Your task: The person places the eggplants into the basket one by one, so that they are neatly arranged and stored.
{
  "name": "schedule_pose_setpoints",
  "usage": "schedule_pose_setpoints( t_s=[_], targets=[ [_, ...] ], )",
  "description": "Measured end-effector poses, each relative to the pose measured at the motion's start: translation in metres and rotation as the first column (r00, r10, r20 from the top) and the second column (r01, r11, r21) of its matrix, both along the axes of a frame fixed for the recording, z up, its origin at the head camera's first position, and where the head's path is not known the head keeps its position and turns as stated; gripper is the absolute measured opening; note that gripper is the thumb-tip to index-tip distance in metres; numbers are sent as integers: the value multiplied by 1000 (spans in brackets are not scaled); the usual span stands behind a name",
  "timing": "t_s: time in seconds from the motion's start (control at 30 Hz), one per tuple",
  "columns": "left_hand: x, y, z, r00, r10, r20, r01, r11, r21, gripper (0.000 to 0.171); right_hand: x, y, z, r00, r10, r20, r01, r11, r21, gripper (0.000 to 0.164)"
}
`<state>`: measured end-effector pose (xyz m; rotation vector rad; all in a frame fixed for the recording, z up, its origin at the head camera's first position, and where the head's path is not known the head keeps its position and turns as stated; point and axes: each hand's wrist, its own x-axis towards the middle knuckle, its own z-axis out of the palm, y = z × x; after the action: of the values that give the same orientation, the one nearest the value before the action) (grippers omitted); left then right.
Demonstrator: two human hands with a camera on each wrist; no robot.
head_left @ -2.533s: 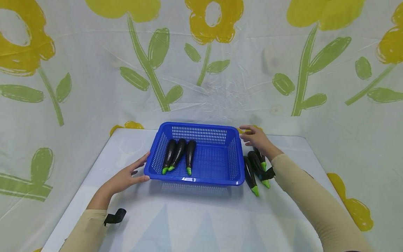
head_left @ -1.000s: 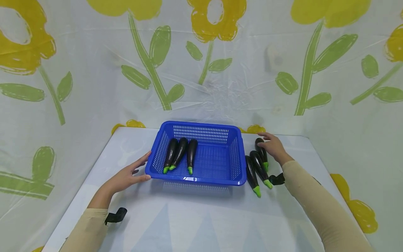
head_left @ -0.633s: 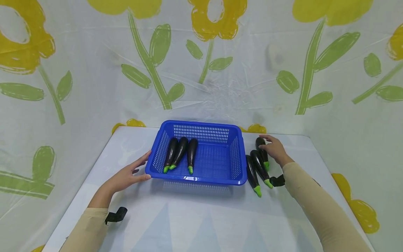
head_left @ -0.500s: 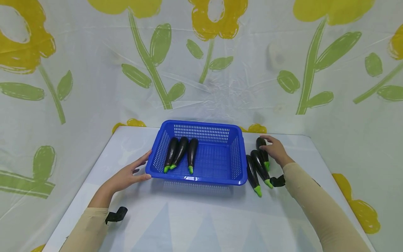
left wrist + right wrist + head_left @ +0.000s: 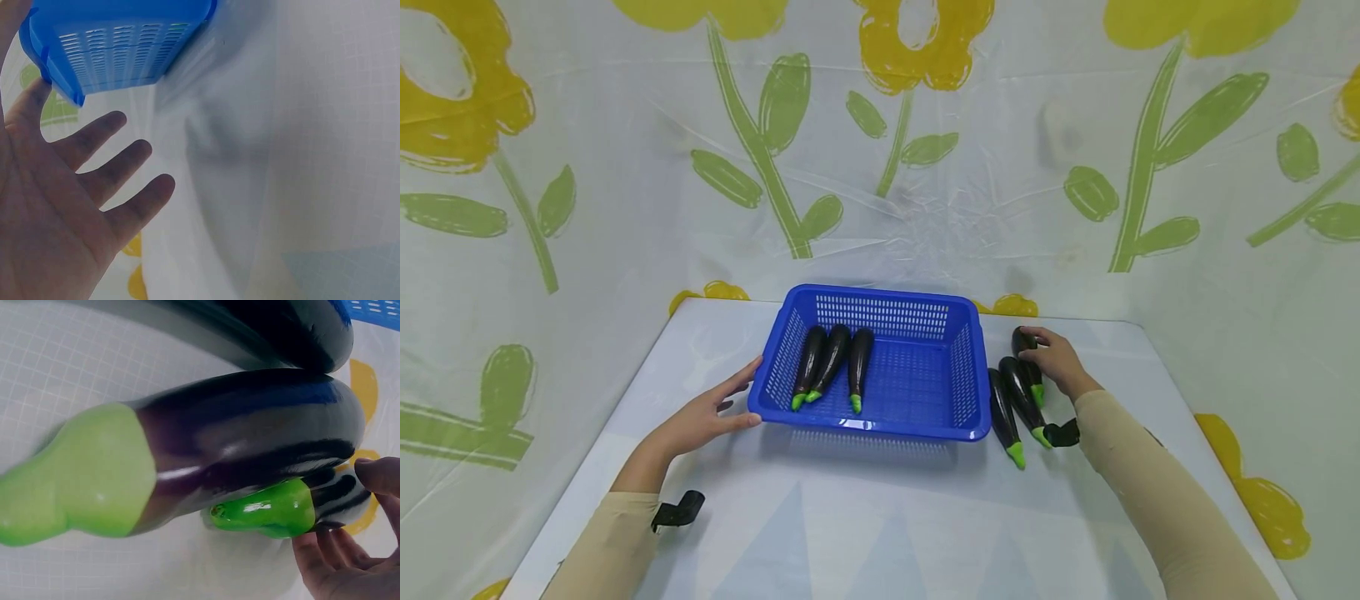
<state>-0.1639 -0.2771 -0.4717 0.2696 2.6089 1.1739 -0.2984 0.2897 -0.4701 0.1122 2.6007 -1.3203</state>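
A blue slotted plastic basket (image 5: 910,375) stands mid-table with three dark eggplants (image 5: 831,362) inside, their green stem ends toward me. My left hand (image 5: 700,423) has its fingers spread, thumb and index fingertip at the basket's left rim; in the left wrist view the other fingers of that hand (image 5: 62,181) reach out free. Right of the basket lie three more eggplants. My right hand (image 5: 1060,364) holds the farthest eggplant (image 5: 1037,390), thumb on one side and fingers on the other. In the right wrist view a nearer eggplant (image 5: 250,434) partly hides that held one (image 5: 269,509).
Two loose eggplants (image 5: 1002,408) lie between the basket's right wall and my right wrist. The white table (image 5: 850,517) carries pale blue triangles. A flower-print sheet (image 5: 985,208) rises right behind the table and along both sides.
My right hand has gone from the basket's right rim rightward to the farthest eggplant, and its fingers have come down around it. The left hand stays at the left rim.
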Motion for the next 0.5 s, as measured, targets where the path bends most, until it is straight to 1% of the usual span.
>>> schedule_pose_setpoints(
  t_s=[0.13, 0.5],
  targets=[
    [0, 0, 1, 1000, 3, 6, -3, 1000, 0, 95, -1, 1, -1, 1000, -7, 5, 7, 1000, 5, 62],
    [0, 0, 1, 1000, 7, 15, -7, 1000, 0, 95, -3, 5, -3, 998, -21, 52, 23, 999, -27, 62]
  ],
)
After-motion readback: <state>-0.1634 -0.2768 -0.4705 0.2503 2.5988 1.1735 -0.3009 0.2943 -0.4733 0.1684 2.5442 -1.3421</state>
